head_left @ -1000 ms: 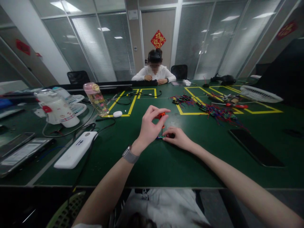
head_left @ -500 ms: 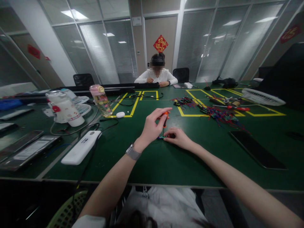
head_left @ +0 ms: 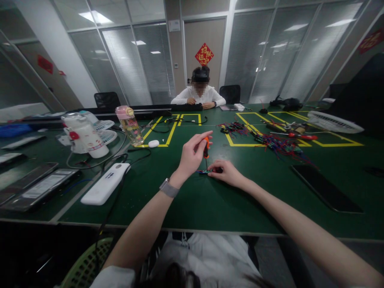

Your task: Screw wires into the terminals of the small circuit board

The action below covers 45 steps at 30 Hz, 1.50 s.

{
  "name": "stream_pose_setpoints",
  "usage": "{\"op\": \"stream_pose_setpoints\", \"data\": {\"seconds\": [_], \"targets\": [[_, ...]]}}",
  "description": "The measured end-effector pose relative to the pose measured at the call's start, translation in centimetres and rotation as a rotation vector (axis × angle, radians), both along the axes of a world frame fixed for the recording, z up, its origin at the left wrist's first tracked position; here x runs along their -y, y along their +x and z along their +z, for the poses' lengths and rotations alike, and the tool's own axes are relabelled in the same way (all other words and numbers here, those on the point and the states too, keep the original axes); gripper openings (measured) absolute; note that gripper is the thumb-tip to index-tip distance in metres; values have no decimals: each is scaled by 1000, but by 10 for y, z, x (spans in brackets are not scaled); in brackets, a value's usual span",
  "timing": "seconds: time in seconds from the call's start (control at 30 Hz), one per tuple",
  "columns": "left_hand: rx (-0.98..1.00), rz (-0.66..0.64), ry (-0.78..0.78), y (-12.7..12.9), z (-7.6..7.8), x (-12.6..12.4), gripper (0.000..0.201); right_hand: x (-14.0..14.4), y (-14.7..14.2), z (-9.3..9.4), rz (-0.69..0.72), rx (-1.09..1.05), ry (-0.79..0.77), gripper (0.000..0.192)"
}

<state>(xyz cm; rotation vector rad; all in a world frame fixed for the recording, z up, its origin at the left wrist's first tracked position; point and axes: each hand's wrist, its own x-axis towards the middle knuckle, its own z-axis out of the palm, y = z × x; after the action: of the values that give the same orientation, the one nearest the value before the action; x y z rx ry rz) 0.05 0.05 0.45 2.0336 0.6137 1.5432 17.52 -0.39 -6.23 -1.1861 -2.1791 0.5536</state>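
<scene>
My left hand [head_left: 193,154] is closed around the orange and black handle of a screwdriver [head_left: 206,149], which stands upright. Its thin shaft points down at a small green circuit board [head_left: 204,172] with coloured wires, lying on the green table. From the right, my right hand [head_left: 224,173] pinches the board's right end between thumb and fingers. The exact contact of the screwdriver tip with the board is too small to make out.
Bundles of wired boards [head_left: 279,146] lie to the right, near a red-handled tool [head_left: 303,136]. A black phone [head_left: 325,188] lies front right. On the left are a white power bank [head_left: 105,184], a bottle [head_left: 129,126] and cables. Someone [head_left: 198,94] sits opposite.
My left hand has shifted slightly left on the screwdriver, and its fingers have moved around the handle. My right hand stays at the board.
</scene>
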Motion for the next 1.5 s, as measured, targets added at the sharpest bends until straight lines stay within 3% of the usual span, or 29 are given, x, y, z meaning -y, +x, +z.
{"op": "stream_pose_setpoints", "data": {"seconds": [0.2,0.47,0.8,1.03,1.27,1.33,1.5], "targets": [[21,230,95,4,-3,2,15,0,1,-1,7,-8,-7,15],[-4,51,62,6,1,10,25,-1,2,-2,6,9,10,15],[26,183,89,5,-1,7,16,-4,2,-6,15,-2,22,14],[0,-27,-2,3,-2,2,27,-1,1,-4,-2,-6,16,14],[13,296,131,6,-1,6,7,-1,-1,-8,-40,-66,9,13],[-13,267,124,5,0,7,11,-1,-1,-8,-43,-65,21,12],[-8,-10,-12,5,-1,6,29,-1,-1,-7,-42,-56,31,12]]}}
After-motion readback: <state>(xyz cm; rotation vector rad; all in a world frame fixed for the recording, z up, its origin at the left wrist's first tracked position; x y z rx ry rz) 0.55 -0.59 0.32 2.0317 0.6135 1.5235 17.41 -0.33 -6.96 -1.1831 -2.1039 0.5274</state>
